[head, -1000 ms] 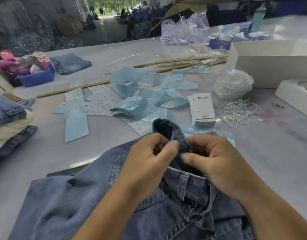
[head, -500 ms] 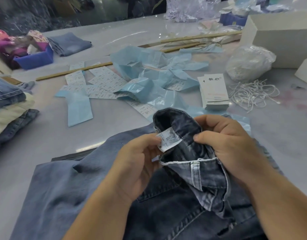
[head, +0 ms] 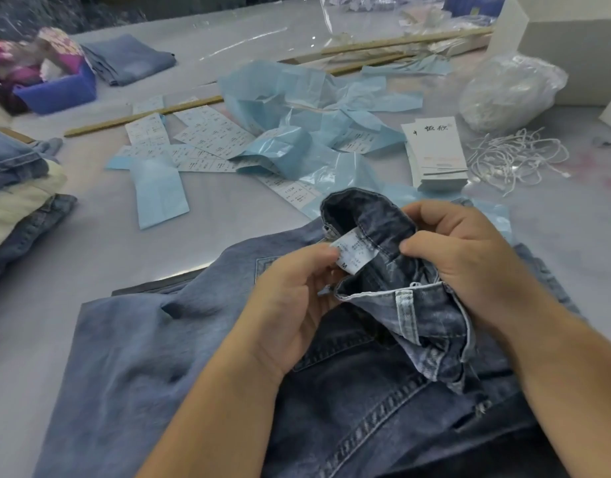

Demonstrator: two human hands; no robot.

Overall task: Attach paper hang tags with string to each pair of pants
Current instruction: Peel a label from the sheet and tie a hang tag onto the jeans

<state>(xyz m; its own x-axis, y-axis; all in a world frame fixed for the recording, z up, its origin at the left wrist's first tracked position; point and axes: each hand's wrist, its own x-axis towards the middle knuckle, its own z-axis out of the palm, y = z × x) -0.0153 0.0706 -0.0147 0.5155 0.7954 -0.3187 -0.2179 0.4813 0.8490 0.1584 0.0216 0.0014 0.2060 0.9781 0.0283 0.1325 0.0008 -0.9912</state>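
Observation:
A pair of blue denim pants (head: pixel 159 357) lies on the table in front of me, its waistband (head: pixel 373 222) folded back and lifted. My left hand (head: pixel 290 301) pinches the white sewn-in size label (head: pixel 352 250), marked M, inside the waistband. My right hand (head: pixel 469 260) grips the turned-out waistband from the right. Beyond the pants stands a stack of white paper hang tags (head: pixel 435 150). To its right lies a loose heap of white strings (head: pixel 517 157).
Crumpled light blue paper (head: pixel 297 108) and printed sticker sheets (head: pixel 207 136) cover the middle of the table. Folded jeans (head: pixel 18 188) are stacked at the left edge, a blue bin (head: pixel 59 91) behind them. A plastic bag (head: pixel 507 91) and white boxes (head: pixel 569 50) stand at the right.
The waistband has been turned out and the white label has come into view between my left fingers. The view has moved closer and lower over the table.

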